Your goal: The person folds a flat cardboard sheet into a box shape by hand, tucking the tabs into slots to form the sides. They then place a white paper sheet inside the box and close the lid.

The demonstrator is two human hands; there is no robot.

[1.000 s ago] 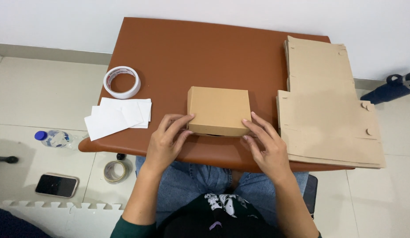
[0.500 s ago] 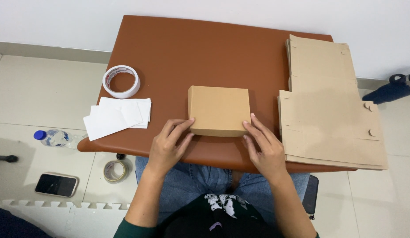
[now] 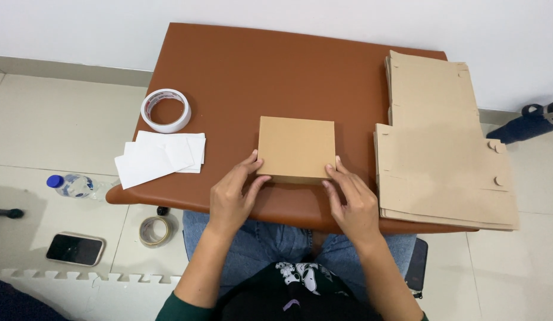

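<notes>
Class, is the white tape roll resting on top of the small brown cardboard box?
No, the white tape roll lies on the brown table, left of the box.

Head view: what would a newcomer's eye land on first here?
The closed brown cardboard box at the middle of the brown table, with the left hand and right hand touching its near corners. Next, the stack of flat cardboard blanks on the right, and the tape roll above white paper sheets on the left.

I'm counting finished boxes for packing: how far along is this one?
Done: the small cardboard box is folded and closed. In hand: the left hand and right hand press its near corners. Left: the stack of flat cardboard blanks and tape roll lie untouched.
</notes>
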